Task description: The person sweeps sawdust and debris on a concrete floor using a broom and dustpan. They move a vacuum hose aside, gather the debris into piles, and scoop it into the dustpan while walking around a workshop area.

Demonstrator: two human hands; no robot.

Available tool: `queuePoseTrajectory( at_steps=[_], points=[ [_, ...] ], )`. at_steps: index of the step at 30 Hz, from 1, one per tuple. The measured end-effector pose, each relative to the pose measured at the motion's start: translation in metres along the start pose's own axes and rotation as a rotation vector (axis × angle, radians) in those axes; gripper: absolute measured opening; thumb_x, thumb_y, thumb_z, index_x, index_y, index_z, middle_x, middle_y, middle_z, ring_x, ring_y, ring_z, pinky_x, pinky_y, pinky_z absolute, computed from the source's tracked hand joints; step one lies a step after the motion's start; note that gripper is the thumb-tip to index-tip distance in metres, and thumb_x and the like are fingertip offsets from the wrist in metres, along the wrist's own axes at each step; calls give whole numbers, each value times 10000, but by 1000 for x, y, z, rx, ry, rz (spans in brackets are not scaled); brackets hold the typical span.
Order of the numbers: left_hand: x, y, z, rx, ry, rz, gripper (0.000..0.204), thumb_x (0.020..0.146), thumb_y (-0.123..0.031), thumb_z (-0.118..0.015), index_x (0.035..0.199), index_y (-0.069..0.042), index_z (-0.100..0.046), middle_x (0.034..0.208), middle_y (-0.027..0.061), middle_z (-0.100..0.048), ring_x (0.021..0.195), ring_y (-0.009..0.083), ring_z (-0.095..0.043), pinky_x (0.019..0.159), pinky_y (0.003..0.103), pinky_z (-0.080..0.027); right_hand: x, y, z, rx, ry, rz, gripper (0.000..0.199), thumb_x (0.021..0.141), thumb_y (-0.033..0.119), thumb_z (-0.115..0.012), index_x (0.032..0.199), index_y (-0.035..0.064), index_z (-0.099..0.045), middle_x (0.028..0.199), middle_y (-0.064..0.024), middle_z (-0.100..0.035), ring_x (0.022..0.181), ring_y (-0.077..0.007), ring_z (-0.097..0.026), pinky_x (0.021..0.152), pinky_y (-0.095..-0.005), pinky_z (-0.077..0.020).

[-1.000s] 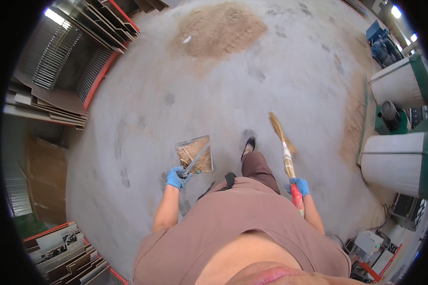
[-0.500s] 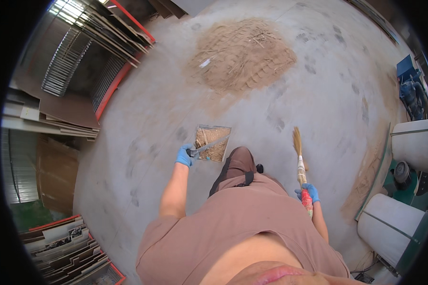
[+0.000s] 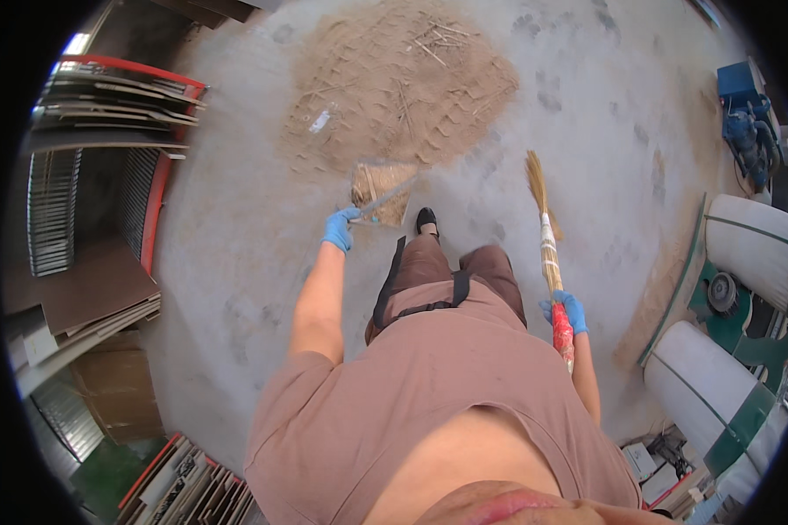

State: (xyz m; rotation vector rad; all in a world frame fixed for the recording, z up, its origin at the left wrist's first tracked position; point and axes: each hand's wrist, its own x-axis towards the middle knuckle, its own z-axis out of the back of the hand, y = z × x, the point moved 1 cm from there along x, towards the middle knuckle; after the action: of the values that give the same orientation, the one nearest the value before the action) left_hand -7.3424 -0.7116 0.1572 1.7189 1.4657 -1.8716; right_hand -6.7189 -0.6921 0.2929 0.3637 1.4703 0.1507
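Our left hand (image 3: 339, 230) grips a dustpan (image 3: 385, 200), our right hand (image 3: 571, 312) a broom (image 3: 548, 249); tilting could spill the dustpan's debris (image 3: 381, 181).

Broom bristles (image 3: 537, 181) rough straw, grip wrap (image 3: 563, 334) glossy, plastic-like; floor (image 3: 595, 188) matt; heap (image 3: 372, 92) rough, powdery

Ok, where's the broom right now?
In the head view, the broom is right of centre, gripped in the right hand, beyond the legs, bristles toward the top.
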Motion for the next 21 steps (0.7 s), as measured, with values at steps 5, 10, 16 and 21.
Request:
queuePoseTrajectory(
  at_steps=[5, 10, 16, 21],
  points=[
    [52, -90, -80, 522, -144, -195, 340, 771, -252, -798, 1030, -60, -694, 896, 37, -654, 798, 169, -562, 736, 338, -451, 21, 88, -51, -57, -13, -98, 403, 877, 166, -606, 1236, -6, -539, 947, -179, -674, 783, -278, -702, 642, -391, -588],
    [99, -175, -155, 603, -108, -97, 378, 784, -292, -796, 1057, -54, -687, 923, 70, -664, 745, 206, -613, 700, 371, -503, 45, 165, -77, -118, -30, -200, 457, 866, 162, -609, 1280, -9, -517, 946, -173, -674, 782, -265, -703, 624, -366, -582],
    [196, -280, -232, 551, -44, 159, 286, 807, -266, -755, 1037, -106, -698, 854, 53, -624, 643, 195, -613, 596, 362, -513, 83, 263, -108, -105, -48, -250, 480, 853, 155, -614, 1297, 7, -506, 885, -169, -668, 733, -254, -698, 585, -350, -570],
    [317, -332, -300, 973, -237, -61, 368, 840, -396, -698, 965, -52, -731, 838, 77, -675, 686, 220, -628, 649, 392, -527, 97, 316, -131, -118, -30, -222, 561, 839, 116, -593, 1380, 45, -461, 835, -180, -662, 645, -237, -672, 546, -343, -556]
  ],
)
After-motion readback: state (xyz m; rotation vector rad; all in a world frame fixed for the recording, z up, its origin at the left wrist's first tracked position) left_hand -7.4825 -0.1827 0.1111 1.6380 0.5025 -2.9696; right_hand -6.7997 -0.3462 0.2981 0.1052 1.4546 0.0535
